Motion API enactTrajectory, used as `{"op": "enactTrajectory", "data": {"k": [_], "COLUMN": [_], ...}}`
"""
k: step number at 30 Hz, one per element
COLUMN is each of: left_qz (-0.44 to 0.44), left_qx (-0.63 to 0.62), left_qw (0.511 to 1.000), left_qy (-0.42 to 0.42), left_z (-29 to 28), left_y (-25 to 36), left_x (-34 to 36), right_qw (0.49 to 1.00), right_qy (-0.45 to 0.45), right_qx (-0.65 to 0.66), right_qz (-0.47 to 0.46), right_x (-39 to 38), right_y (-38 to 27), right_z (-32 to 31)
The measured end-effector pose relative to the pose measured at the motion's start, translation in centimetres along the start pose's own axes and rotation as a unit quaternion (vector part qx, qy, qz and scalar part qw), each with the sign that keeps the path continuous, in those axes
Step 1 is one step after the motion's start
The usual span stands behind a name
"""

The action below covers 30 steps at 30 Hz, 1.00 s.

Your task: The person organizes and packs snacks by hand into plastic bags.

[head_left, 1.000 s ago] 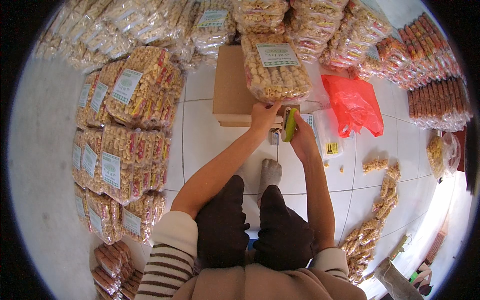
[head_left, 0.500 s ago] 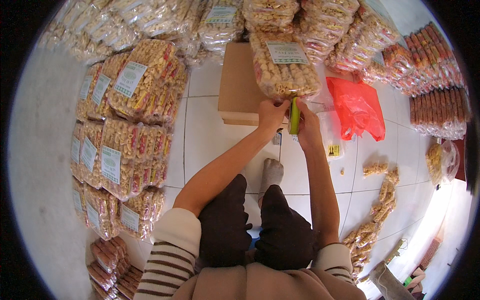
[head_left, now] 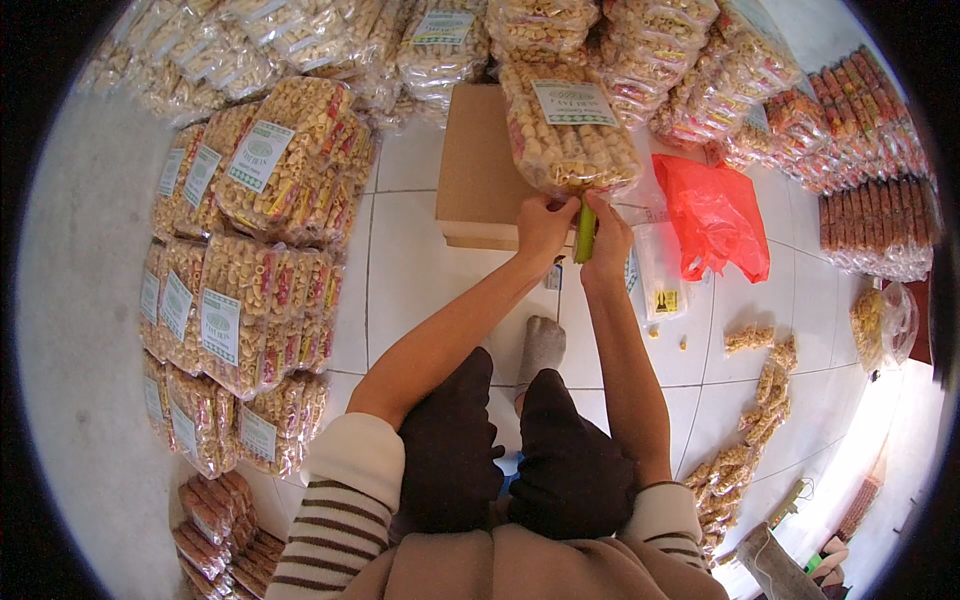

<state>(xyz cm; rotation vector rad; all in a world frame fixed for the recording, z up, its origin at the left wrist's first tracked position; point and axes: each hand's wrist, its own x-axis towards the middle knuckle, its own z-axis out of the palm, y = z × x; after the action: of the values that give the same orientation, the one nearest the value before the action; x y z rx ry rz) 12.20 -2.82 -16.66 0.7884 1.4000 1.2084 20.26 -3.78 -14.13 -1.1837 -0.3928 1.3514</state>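
A clear plastic pack of pale, tube-shaped snacks [head_left: 572, 145] with a label on top lies on a brown cardboard box [head_left: 478, 165], its near end toward me. At that end the fingers of my left hand [head_left: 543, 228] pinch the gathered plastic. Beside it, my right hand [head_left: 606, 240] is closed on a slim lime-green stapler [head_left: 585, 234], which points at the pinched end of the pack. The stapler's tip and the fold of plastic are partly hidden by my fingers.
Stacks of similar packs [head_left: 235, 310] stand at the left, with more packs [head_left: 440, 50] along the back. A red plastic bag [head_left: 712, 215] and clear bags [head_left: 660, 270] lie right of the box. Loose snack pieces [head_left: 735, 470] trail across the tiles at right.
My right hand has shifted slightly left and turned the stapler, which now shows narrower and more upright against the pack's end. My left hand keeps its pinch.
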Motion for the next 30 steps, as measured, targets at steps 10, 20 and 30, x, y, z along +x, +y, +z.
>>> {"op": "enactTrajectory", "data": {"k": [10, 20, 30], "left_qz": [-0.061, -0.075, -0.016], "left_qx": [-0.096, -0.274, -0.28], "left_qw": [0.992, 0.953, 0.944], "left_qy": [0.059, 0.106, 0.175], "left_z": [-1.4, -2.8, -4.6], "left_y": [1.5, 1.8, 4.6], "left_x": [-1.2, -1.7, -2.2], "right_qw": [0.996, 0.976, 0.916], "right_qy": [-0.084, 0.097, 0.0], "right_qx": [-0.012, -0.196, -0.271], "right_qz": [0.042, 0.019, -0.296], "right_x": [-0.9, 7.5, 4.4], "right_y": [0.3, 11.0, 0.8], "right_z": [-2.9, -23.2, -8.4]}}
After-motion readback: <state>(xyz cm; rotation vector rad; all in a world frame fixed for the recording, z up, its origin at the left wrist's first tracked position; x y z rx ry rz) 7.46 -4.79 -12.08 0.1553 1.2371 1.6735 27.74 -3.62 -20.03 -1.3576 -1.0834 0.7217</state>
